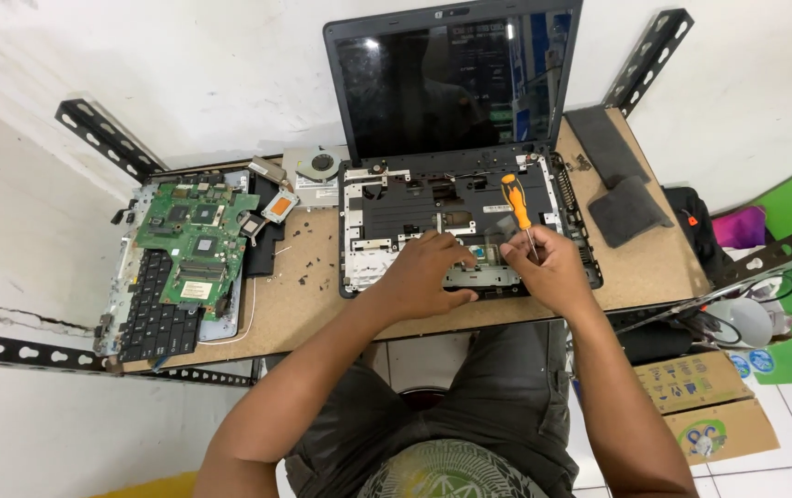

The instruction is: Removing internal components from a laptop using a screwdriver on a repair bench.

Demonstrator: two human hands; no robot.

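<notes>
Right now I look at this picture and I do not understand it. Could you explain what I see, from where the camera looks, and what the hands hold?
There is one picture, from a camera worn on a person's head, looking down at their two bare hands. No robot is here. On the brown table lies an opened laptop with its keyboard cover removed and its dark screen up. The right hand holds an orange and black screwdriver, tip down into the laptop. The left hand rests on the laptop's front edge. To the left lie a green circuit board, a loose keyboard, a cooling fan and small screws.
</notes>
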